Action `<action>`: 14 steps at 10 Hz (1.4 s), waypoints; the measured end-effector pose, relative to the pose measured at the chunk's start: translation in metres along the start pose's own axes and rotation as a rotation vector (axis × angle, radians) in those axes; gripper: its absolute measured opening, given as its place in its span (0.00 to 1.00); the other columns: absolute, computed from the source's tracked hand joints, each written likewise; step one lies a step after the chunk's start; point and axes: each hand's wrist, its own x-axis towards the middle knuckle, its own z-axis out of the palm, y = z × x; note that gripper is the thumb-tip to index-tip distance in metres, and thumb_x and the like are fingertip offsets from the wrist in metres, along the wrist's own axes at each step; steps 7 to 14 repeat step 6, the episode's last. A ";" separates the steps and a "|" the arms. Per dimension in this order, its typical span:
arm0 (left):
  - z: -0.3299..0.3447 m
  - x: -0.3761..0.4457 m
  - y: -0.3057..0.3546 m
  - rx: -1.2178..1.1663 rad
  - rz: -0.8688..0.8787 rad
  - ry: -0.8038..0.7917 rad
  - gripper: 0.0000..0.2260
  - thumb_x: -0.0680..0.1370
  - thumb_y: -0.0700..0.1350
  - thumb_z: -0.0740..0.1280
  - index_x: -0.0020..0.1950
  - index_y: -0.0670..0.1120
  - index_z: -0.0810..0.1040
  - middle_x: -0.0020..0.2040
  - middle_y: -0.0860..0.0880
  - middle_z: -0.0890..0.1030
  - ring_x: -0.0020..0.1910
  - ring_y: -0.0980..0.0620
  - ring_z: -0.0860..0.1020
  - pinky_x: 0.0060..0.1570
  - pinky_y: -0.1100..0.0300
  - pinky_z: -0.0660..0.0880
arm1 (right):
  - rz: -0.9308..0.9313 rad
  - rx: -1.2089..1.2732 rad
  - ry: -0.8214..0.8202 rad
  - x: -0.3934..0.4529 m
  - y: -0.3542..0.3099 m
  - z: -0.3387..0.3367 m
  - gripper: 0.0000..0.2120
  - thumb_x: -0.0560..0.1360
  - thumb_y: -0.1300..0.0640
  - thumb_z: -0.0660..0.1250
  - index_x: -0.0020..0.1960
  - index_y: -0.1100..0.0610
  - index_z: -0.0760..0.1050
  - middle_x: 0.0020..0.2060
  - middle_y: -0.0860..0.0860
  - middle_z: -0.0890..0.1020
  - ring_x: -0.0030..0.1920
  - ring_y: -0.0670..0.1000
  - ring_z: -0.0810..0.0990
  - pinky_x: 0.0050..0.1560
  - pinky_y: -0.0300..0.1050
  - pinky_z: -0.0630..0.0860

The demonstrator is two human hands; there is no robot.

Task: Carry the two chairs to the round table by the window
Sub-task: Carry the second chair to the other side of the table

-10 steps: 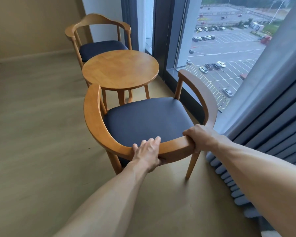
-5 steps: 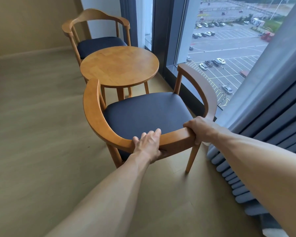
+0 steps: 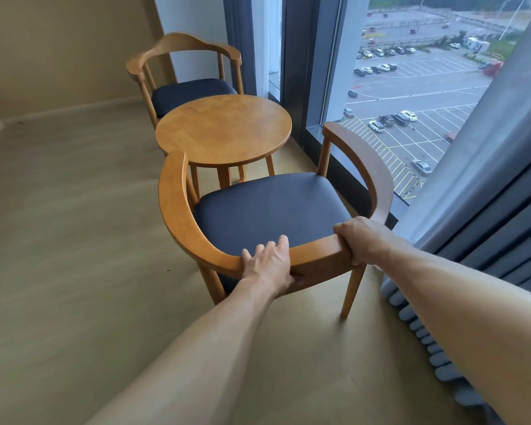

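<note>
Both hands hold the curved wooden backrest of the near chair [image 3: 270, 207]: the left hand [image 3: 269, 265] has its grip wrapped over the rail's middle, the right hand [image 3: 360, 239] clasps it further right. The chair's seat faces the round tabletop [image 3: 224, 130], the far chair [image 3: 184, 78] beyond, beside the window [image 3: 411, 87]. No writing is legible.

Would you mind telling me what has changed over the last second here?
Little: the near chair has edged slightly closer to the round table. Both the left hand and right hand still grip its backrest. The far chair stayed put.
</note>
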 end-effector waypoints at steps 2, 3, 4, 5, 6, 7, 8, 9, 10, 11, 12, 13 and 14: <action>-0.004 -0.008 0.002 0.018 -0.021 -0.021 0.25 0.78 0.55 0.68 0.70 0.47 0.65 0.65 0.45 0.74 0.68 0.41 0.70 0.72 0.36 0.58 | 0.027 -0.042 0.032 -0.004 -0.006 0.002 0.13 0.76 0.56 0.71 0.58 0.54 0.73 0.47 0.50 0.78 0.46 0.49 0.77 0.55 0.45 0.78; -0.013 -0.012 -0.001 0.005 0.013 -0.053 0.22 0.79 0.57 0.66 0.67 0.47 0.67 0.64 0.44 0.75 0.66 0.41 0.72 0.72 0.37 0.61 | 0.018 -0.079 -0.002 -0.006 -0.011 -0.009 0.12 0.76 0.57 0.70 0.58 0.53 0.75 0.47 0.50 0.79 0.48 0.49 0.79 0.55 0.46 0.80; -0.024 -0.014 -0.003 -0.012 0.027 -0.099 0.21 0.80 0.58 0.65 0.67 0.48 0.69 0.63 0.45 0.76 0.63 0.42 0.74 0.68 0.40 0.68 | 0.015 -0.135 -0.058 -0.007 -0.019 -0.022 0.15 0.73 0.58 0.72 0.59 0.52 0.77 0.47 0.49 0.79 0.49 0.50 0.80 0.53 0.47 0.81; -0.033 -0.019 -0.007 -0.025 0.031 -0.123 0.19 0.81 0.60 0.62 0.64 0.48 0.70 0.61 0.46 0.77 0.60 0.44 0.76 0.63 0.43 0.73 | 0.022 -0.127 -0.077 -0.006 -0.021 -0.027 0.17 0.71 0.59 0.74 0.58 0.51 0.78 0.47 0.50 0.80 0.48 0.51 0.81 0.51 0.47 0.82; -0.050 -0.022 -0.013 0.004 0.034 -0.038 0.18 0.82 0.61 0.59 0.62 0.49 0.71 0.59 0.47 0.77 0.57 0.46 0.77 0.60 0.44 0.75 | 0.011 -0.049 -0.066 -0.005 -0.025 -0.034 0.17 0.70 0.58 0.73 0.58 0.50 0.79 0.48 0.49 0.80 0.46 0.51 0.80 0.49 0.46 0.82; -0.050 -0.022 -0.013 0.004 0.034 -0.038 0.18 0.82 0.61 0.59 0.62 0.49 0.71 0.59 0.47 0.77 0.57 0.46 0.77 0.60 0.44 0.75 | 0.011 -0.049 -0.066 -0.005 -0.025 -0.034 0.17 0.70 0.58 0.73 0.58 0.50 0.79 0.48 0.49 0.80 0.46 0.51 0.80 0.49 0.46 0.82; -0.050 -0.022 -0.013 0.004 0.034 -0.038 0.18 0.82 0.61 0.59 0.62 0.49 0.71 0.59 0.47 0.77 0.57 0.46 0.77 0.60 0.44 0.75 | 0.011 -0.049 -0.066 -0.005 -0.025 -0.034 0.17 0.70 0.58 0.73 0.58 0.50 0.79 0.48 0.49 0.80 0.46 0.51 0.80 0.49 0.46 0.82; -0.050 -0.022 -0.013 0.004 0.034 -0.038 0.18 0.82 0.61 0.59 0.62 0.49 0.71 0.59 0.47 0.77 0.57 0.46 0.77 0.60 0.44 0.75 | 0.011 -0.049 -0.066 -0.005 -0.025 -0.034 0.17 0.70 0.58 0.73 0.58 0.50 0.79 0.48 0.49 0.80 0.46 0.51 0.80 0.49 0.46 0.82; -0.050 -0.022 -0.013 0.004 0.034 -0.038 0.18 0.82 0.61 0.59 0.62 0.49 0.71 0.59 0.47 0.77 0.57 0.46 0.77 0.60 0.44 0.75 | 0.011 -0.049 -0.066 -0.005 -0.025 -0.034 0.17 0.70 0.58 0.73 0.58 0.50 0.79 0.48 0.49 0.80 0.46 0.51 0.80 0.49 0.46 0.82; -0.050 -0.022 -0.013 0.004 0.034 -0.038 0.18 0.82 0.61 0.59 0.62 0.49 0.71 0.59 0.47 0.77 0.57 0.46 0.77 0.60 0.44 0.75 | 0.011 -0.049 -0.066 -0.005 -0.025 -0.034 0.17 0.70 0.58 0.73 0.58 0.50 0.79 0.48 0.49 0.80 0.46 0.51 0.80 0.49 0.46 0.82; -0.050 -0.022 -0.013 0.004 0.034 -0.038 0.18 0.82 0.61 0.59 0.62 0.49 0.71 0.59 0.47 0.77 0.57 0.46 0.77 0.60 0.44 0.75 | 0.011 -0.049 -0.066 -0.005 -0.025 -0.034 0.17 0.70 0.58 0.73 0.58 0.50 0.79 0.48 0.49 0.80 0.46 0.51 0.80 0.49 0.46 0.82; -0.050 -0.022 -0.013 0.004 0.034 -0.038 0.18 0.82 0.61 0.59 0.62 0.49 0.71 0.59 0.47 0.77 0.57 0.46 0.77 0.60 0.44 0.75 | 0.011 -0.049 -0.066 -0.005 -0.025 -0.034 0.17 0.70 0.58 0.73 0.58 0.50 0.79 0.48 0.49 0.80 0.46 0.51 0.80 0.49 0.46 0.82; -0.050 -0.022 -0.013 0.004 0.034 -0.038 0.18 0.82 0.61 0.59 0.62 0.49 0.71 0.59 0.47 0.77 0.57 0.46 0.77 0.60 0.44 0.75 | 0.011 -0.049 -0.066 -0.005 -0.025 -0.034 0.17 0.70 0.58 0.73 0.58 0.50 0.79 0.48 0.49 0.80 0.46 0.51 0.80 0.49 0.46 0.82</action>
